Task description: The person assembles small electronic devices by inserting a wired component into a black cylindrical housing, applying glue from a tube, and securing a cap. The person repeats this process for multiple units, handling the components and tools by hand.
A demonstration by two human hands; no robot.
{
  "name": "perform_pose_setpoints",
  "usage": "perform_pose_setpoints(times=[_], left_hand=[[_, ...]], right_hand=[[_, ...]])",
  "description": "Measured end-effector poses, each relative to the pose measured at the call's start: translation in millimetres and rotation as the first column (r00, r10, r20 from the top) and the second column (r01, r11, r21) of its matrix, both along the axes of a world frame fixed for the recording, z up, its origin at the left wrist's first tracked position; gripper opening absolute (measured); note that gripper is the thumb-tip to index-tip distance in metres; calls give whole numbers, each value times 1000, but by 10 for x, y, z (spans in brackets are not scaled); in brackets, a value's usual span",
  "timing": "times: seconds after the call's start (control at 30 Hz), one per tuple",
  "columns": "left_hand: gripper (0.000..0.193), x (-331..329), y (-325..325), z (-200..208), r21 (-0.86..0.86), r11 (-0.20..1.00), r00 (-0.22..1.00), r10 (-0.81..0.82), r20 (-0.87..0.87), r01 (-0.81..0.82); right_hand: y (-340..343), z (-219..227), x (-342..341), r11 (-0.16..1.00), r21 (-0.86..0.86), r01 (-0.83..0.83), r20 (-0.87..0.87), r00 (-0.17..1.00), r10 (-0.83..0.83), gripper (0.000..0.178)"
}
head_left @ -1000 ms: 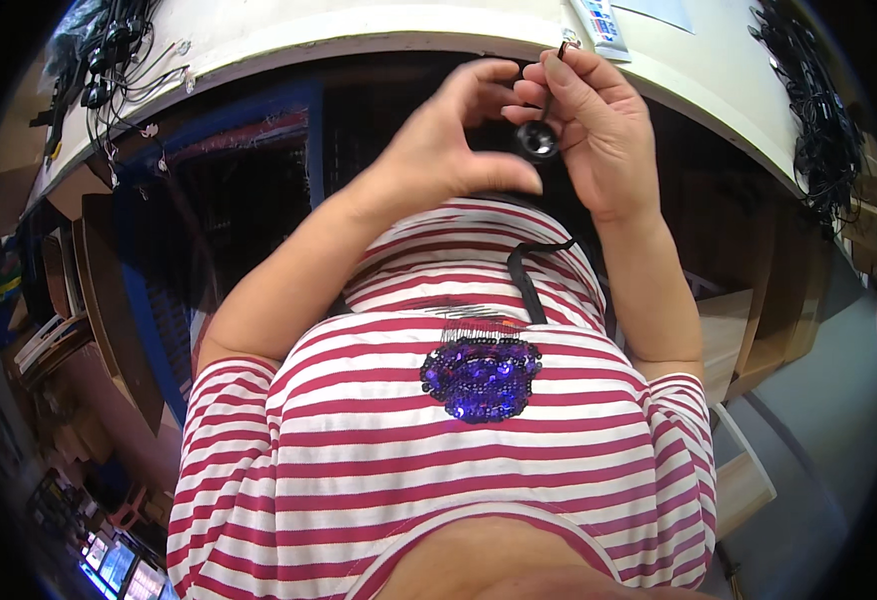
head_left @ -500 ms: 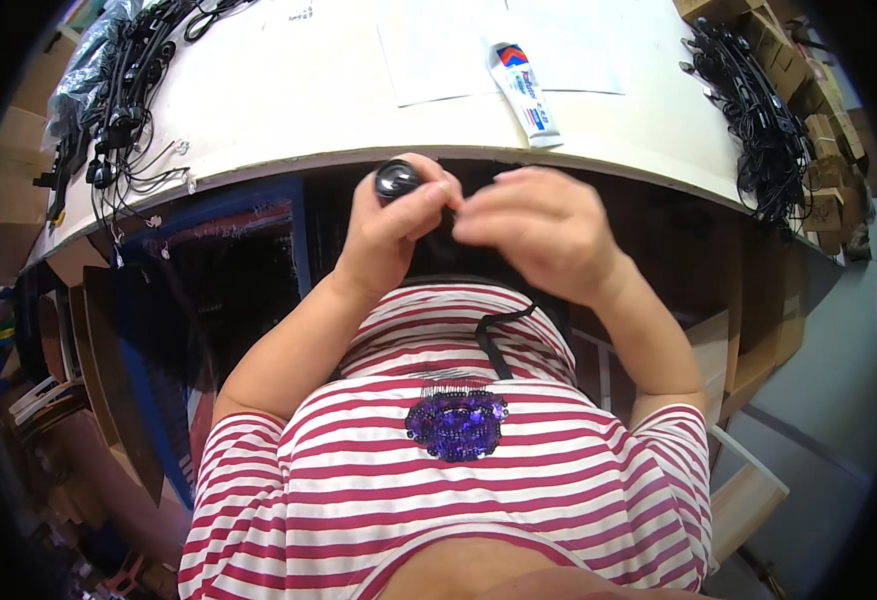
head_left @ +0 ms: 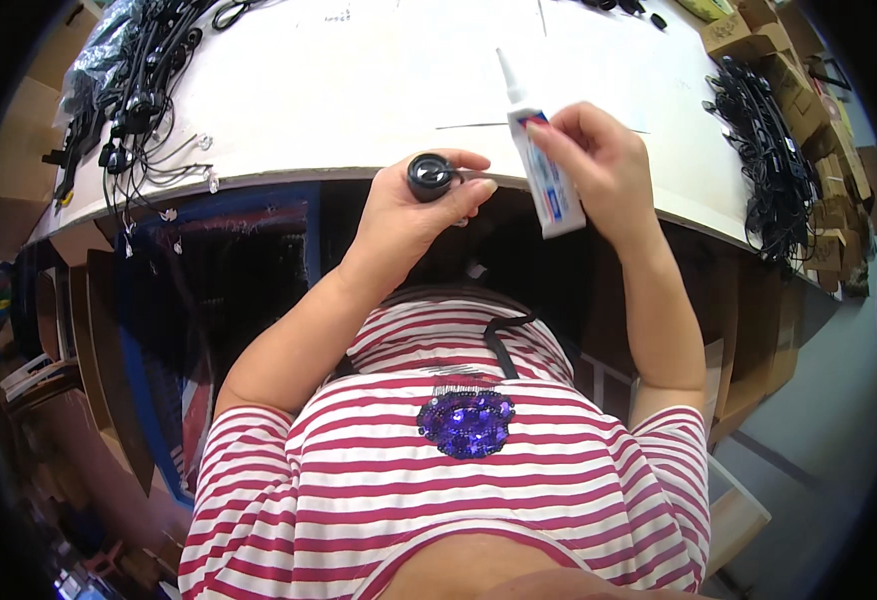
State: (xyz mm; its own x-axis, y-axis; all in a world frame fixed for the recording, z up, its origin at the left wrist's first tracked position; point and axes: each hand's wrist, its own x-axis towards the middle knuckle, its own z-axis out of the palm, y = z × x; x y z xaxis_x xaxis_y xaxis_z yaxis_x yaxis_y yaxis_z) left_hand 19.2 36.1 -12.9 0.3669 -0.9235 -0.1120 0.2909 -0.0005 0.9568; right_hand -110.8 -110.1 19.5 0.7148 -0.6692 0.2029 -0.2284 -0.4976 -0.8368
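In front of my body, over the table's near edge, my left hand [head_left: 411, 205] grips a small round black part [head_left: 430, 177] with a glossy top. Its thumb and index finger point to the right. My right hand [head_left: 604, 165] pinches a white squeeze tube [head_left: 551, 185] with blue and red markings by its side. The tube is tilted, with its long tapered white nozzle [head_left: 509, 75] pointing up and away from me. A gap separates the tube from the black part.
The white table [head_left: 289, 90] carries bundled black cables [head_left: 144, 95] with round black parts at left and another black cable heap [head_left: 764, 160] at right. Cardboard boxes [head_left: 819, 100] line the right edge. A sheet of paper [head_left: 599, 90] lies mid-table.
My right hand has moved away from my left and picked the squeeze tube up from the table. My left hand, still gripping the black part, has shifted slightly right.
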Motion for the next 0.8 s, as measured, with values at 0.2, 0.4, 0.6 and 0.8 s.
perform_pose_setpoints(times=[0.2, 0.4, 0.6, 0.8], left_hand=[[20, -75, -60, -66, -84, 996, 999, -34, 9, 35], [22, -104, -5, -12, 29, 990, 974, -141, 178, 138], [26, -120, 7, 31, 112, 976, 967, -201, 157, 185], [22, -188, 11, 10, 113, 976, 977, -196, 81, 186]], right_hand=[[465, -240, -271, 971, 216, -106, 199, 978, 63, 12], [534, -360, -251, 993, -113, -25, 165, 985, 44, 20], [557, -434, -298, 963, -271, -16, 127, 990, 53, 26], [609, -478, -336, 994, -104, -29, 177, 983, 47, 25]])
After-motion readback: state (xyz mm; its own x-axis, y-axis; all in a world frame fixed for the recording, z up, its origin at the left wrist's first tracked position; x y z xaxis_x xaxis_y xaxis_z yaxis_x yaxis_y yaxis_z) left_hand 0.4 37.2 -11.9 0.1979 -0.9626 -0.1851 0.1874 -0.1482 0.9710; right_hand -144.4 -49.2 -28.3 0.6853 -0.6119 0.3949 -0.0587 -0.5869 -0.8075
